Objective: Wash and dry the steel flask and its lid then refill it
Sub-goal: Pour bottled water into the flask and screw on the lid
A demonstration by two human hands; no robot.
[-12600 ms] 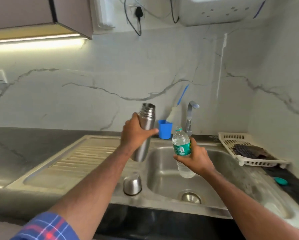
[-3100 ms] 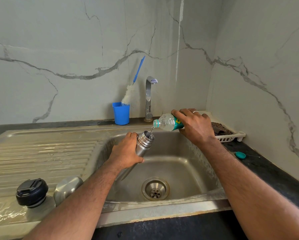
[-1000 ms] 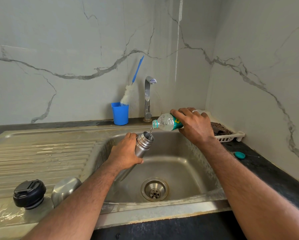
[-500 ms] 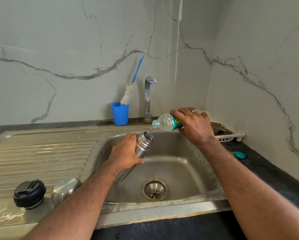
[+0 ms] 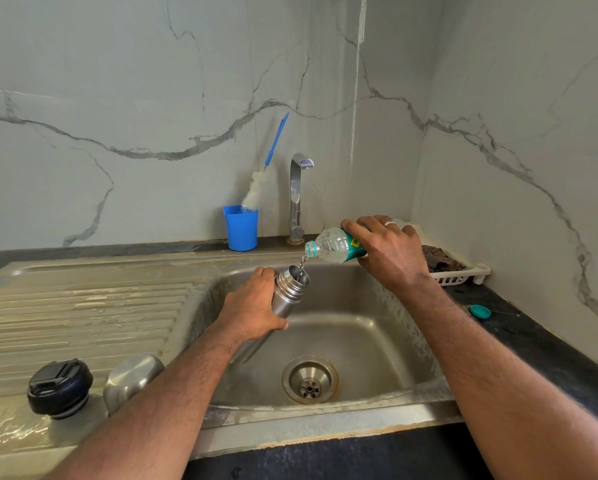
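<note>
L hand [image 5: 252, 308] grip wrapped round steel flask [image 5: 287, 294], held tilted over the sink [image 5: 325, 427] basin, mouth open. R hand [image 5: 389, 252] grip clasps plastic water bottle [image 5: 332, 245] w/ green label, tipped just above flask mouth; thin stream of water runs in. Black stopper lid [image 5: 60, 388] and steel cap [image 5: 131, 375] sit on the drainboard, left of the basin. Behind sink: blue cup [image 5: 241, 228] w/ bottle brush [image 5: 257, 190], beside tap [image 5: 296, 199]. Teal bottle cap [image 5: 480, 311] on desk right of sink.

My left hand [image 5: 252, 315] covers the middle of the steel flask [image 5: 288, 291], so I can't see its water level. My right hand [image 5: 389, 252] hides the plastic bottle [image 5: 335, 245] base, and my forearm partly masks the steel cup [image 5: 131, 377].
</note>
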